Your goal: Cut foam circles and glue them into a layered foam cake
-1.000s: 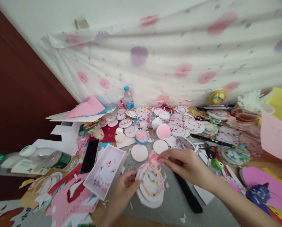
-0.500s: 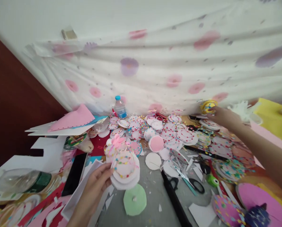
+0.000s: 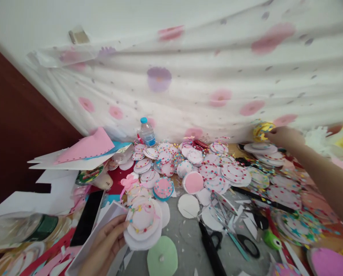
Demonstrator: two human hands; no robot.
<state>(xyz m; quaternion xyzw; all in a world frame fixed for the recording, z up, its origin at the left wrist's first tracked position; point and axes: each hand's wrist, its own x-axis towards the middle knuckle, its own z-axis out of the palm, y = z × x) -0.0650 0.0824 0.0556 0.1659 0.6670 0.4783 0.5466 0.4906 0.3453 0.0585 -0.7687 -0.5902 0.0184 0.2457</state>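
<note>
My left hand (image 3: 109, 239) pinches the left edge of a layered white paper disc (image 3: 144, 235) ringed with coloured beads. Just below that disc, a green disc (image 3: 162, 256) with a small pale blob in its middle lies on the grey mat. Far to the right, my right hand (image 3: 285, 138) has its fingers on a yellow beaded round piece (image 3: 263, 131). This piece is above a stack of white discs (image 3: 260, 148); I cannot tell whether they touch. A pink bow-like piece (image 3: 128, 181) sits behind the left hand's disc.
Many beaded white discs (image 3: 211, 170) cover the table's back. A black-handled tool (image 3: 210, 249), scissors (image 3: 248, 245) and paper scraps lie on the grey mat (image 3: 185, 230). At left are a phone (image 3: 86, 218) and a large bottle (image 3: 24, 228). A small water bottle (image 3: 147, 132) stands near the curtain.
The view has shifted slightly. My left hand has brought the white disc lower and a little left. My right hand still holds the yellow piece, now further right in view.
</note>
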